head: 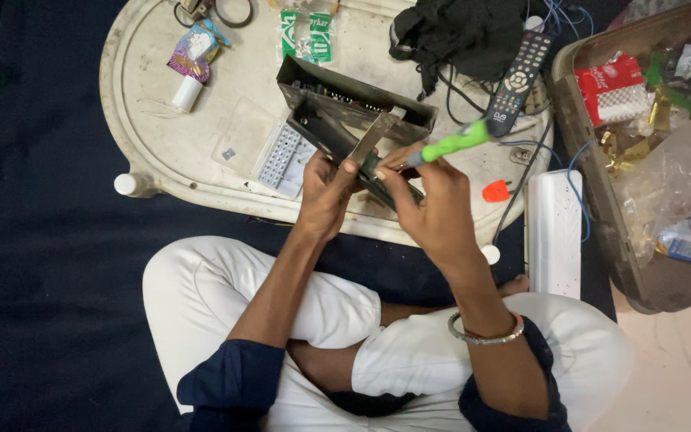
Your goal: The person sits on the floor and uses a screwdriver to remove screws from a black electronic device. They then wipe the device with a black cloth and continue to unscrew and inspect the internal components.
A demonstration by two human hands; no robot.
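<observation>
I sit cross-legged before a low white oval table (pixel 153 152). My left hand (pixel 325 192) grips the near edge of a dark metal electronics casing (pixel 345 112) that rests tilted on the table. My right hand (pixel 433 208) holds a screwdriver with a green handle (pixel 453 142), its tip pointed down into the casing near my left thumb. A metal bracket of the casing rises between my two hands. A silver bangle circles my right wrist.
A clear plastic box with a white grid insert (pixel 277 156) lies left of the casing. A black remote (pixel 517 80), black cloth (pixel 461 32), wires, a white tube (pixel 187 94), snack wrappers, a white power strip (pixel 553 232) and an open brown case of clutter (pixel 649 160) surround the work.
</observation>
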